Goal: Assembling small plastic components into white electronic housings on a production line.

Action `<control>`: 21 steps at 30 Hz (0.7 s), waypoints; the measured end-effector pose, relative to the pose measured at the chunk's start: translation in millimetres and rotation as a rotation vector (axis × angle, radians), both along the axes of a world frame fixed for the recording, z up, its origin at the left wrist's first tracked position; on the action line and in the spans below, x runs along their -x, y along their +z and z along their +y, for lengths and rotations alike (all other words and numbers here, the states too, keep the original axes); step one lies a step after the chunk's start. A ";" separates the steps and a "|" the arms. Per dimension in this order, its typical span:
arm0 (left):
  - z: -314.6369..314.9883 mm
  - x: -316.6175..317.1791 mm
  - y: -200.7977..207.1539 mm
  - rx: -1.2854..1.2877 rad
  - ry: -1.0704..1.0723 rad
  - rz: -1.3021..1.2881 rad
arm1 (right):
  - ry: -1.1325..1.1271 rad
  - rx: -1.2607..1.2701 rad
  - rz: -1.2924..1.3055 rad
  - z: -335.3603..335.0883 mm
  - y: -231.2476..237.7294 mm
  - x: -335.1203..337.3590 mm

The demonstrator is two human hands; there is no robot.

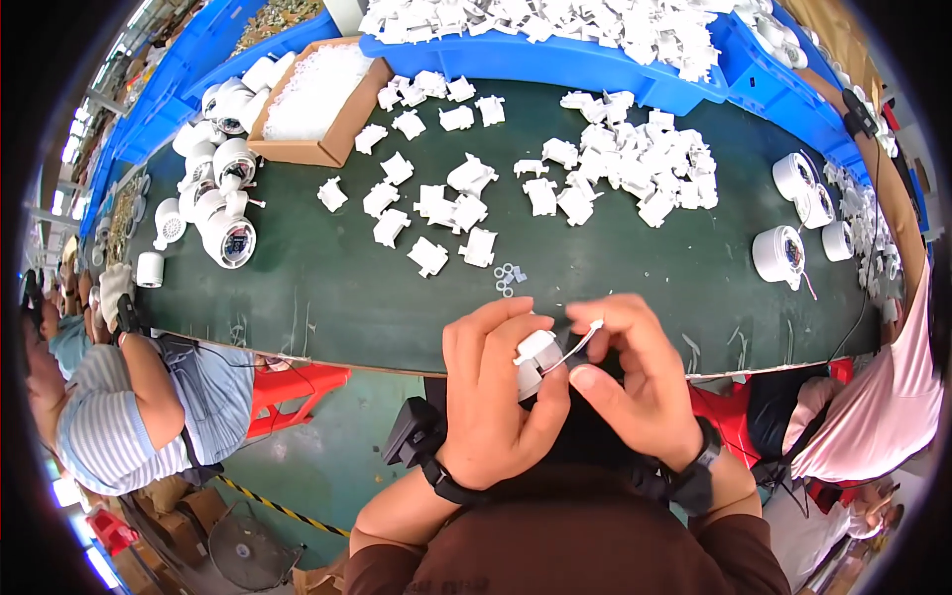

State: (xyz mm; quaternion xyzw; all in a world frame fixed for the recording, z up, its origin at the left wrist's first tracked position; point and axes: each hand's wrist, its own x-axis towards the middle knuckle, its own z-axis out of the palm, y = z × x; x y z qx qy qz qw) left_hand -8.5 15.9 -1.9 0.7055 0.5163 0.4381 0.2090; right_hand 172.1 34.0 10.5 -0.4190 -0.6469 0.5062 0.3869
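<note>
My left hand (pixel 496 397) is closed around a small white plastic housing (pixel 536 359) over the near edge of the table. A thin white cable (pixel 573 351) with a small connector at its end runs out of the housing towards my right hand (pixel 640 387). That hand is curved, its thumb apart from the index finger, and nothing firmly gripped shows between them. Its fingertips are slightly blurred beside the connector. Just beyond my hands, several small grey rings (pixel 508 277) lie on the green table (pixel 397 307).
Loose white plastic brackets (pixel 635 159) are scattered and heaped across the table. A cardboard box (pixel 322 149) of small translucent pieces stands by white camera-like units (pixel 230 238) on the left. More units (pixel 779 255) sit right. Blue bins (pixel 555 59) line the back. Co-workers sit on both sides.
</note>
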 end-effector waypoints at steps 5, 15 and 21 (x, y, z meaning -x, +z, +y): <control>6.7 2.5 7.5 0.004 -0.008 0.049 | 0.105 0.231 0.413 14.7 11.2 6.1; 7.8 5.2 11.2 0.095 -0.034 -0.128 | -0.173 -0.180 0.051 10.3 3.3 25.9; 6.0 8.2 9.8 0.091 -0.013 -0.164 | -0.067 -0.147 0.000 13.3 16.3 21.7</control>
